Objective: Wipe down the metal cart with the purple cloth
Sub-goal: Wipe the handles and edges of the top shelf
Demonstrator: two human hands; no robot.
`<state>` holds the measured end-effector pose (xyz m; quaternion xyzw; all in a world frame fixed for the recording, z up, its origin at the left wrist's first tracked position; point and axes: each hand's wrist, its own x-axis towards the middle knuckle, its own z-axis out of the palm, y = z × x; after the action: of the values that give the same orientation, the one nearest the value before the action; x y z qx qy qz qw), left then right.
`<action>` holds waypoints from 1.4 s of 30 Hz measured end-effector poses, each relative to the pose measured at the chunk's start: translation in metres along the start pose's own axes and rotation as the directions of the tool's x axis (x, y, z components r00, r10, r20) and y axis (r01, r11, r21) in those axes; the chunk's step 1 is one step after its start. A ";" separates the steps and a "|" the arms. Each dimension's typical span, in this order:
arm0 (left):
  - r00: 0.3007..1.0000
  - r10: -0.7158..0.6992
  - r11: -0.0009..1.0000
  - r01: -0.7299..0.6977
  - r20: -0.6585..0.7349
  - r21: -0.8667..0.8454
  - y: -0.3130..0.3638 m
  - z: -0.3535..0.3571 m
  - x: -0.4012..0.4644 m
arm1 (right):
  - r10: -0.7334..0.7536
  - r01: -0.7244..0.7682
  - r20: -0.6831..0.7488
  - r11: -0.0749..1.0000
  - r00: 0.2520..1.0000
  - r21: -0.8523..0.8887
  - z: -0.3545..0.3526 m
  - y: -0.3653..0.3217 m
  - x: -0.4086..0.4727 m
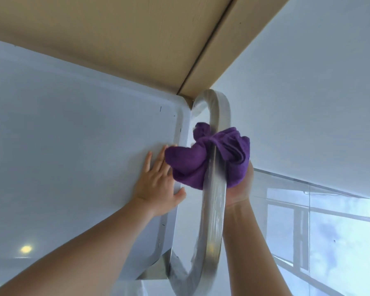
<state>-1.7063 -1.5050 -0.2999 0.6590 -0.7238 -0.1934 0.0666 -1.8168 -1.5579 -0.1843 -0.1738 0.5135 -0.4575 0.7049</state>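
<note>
The metal cart's top tray [62,157] fills the left of the head view, its shiny surface reflecting a ceiling light. A curved steel handle bar [215,206] loops off the tray's right end. My left hand [158,182] lies flat with fingers spread on the tray near its rim, thumb over the edge. A bunched purple cloth [190,163] is wrapped around the handle bar at mid-height. My right hand [241,186] grips the cloth from behind the bar; most of its fingers are hidden by the cloth.
A beige wooden panel [126,39] with a dark seam runs behind the cart at the top. A glossy pale floor or wall surface [308,92] spreads to the right, with window reflections [329,231] at lower right.
</note>
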 end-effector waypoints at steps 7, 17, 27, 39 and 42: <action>0.999 0.012 0.998 -0.015 0.044 0.065 -0.001 -0.002 0.001 | 0.255 -0.286 0.153 0.925 0.955 0.249 -0.025 0.013 -0.025; 0.996 -0.028 0.998 0.024 0.080 0.054 0.004 -0.011 -0.002 | 0.234 -0.149 0.227 0.930 0.945 -0.335 -0.063 0.032 -0.099; 0.998 -0.015 1.000 0.014 0.062 0.023 0.004 -0.013 -0.003 | -0.219 0.175 -0.021 0.829 0.975 -0.531 -0.087 0.103 -0.150; 0.978 0.103 0.911 -0.166 -0.180 -0.378 -0.017 -0.024 -0.071 | -0.446 0.144 -0.346 0.759 0.825 -0.635 -0.078 0.192 -0.185; 0.982 0.005 0.893 -0.089 -0.187 -0.442 -0.031 -0.024 -0.111 | -0.480 0.176 -0.302 0.722 0.823 -0.669 -0.071 0.205 -0.204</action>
<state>-1.6550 -1.4024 -0.2715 0.6230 -0.6663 -0.2925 0.2869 -1.7949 -1.2675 -0.2449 -0.3717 0.7431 -0.4134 0.3725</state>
